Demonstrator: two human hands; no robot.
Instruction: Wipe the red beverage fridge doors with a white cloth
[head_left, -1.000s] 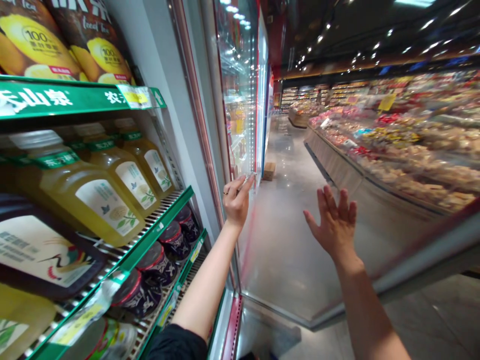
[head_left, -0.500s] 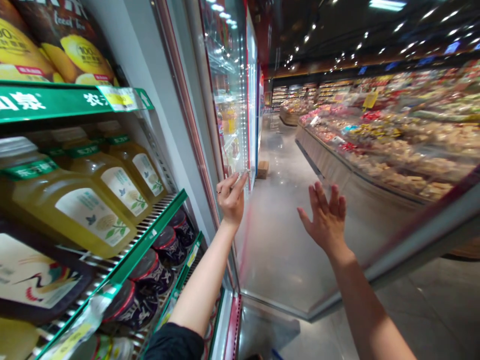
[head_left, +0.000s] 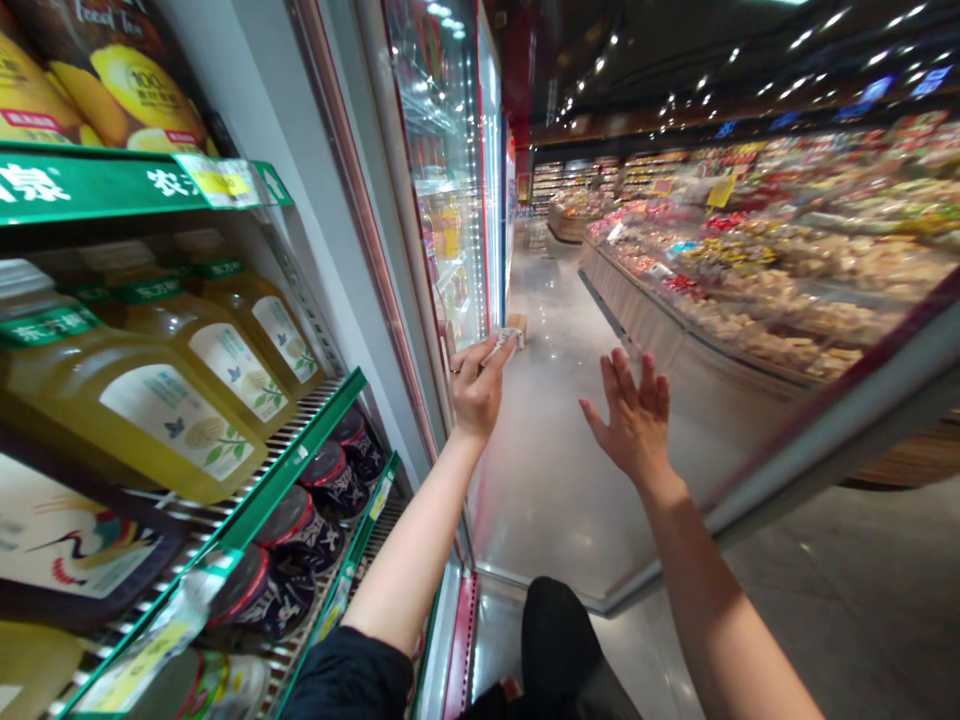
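Note:
A glass cooler door [head_left: 570,510] stands swung out in front of me, with the floor and a display showing through it. My left hand [head_left: 478,388] is closed, fingers bent around a small crumpled whitish wipe [head_left: 507,342] near the hinge side of the glass. Whether it is cloth or paper I cannot tell. Held up flat at the glass, my right hand [head_left: 634,420] is open with fingers spread and nothing in it. Large bottles of yellow-green tea [head_left: 187,400] fill the shelf to the left of my left arm.
Dark cans [head_left: 289,525] stand on a lower rack behind a green shelf edge [head_left: 247,515]. Drink packs [head_left: 112,80] sit above. The metal door frame [head_left: 825,430] slants across the right. Beyond lies a display of packaged food [head_left: 757,280]. My knee [head_left: 559,640] shows below.
My left hand has moved a little right and away from the door's hinge edge with the wipe. My right hand stays flat and raised. A dark-clothed knee has come into view.

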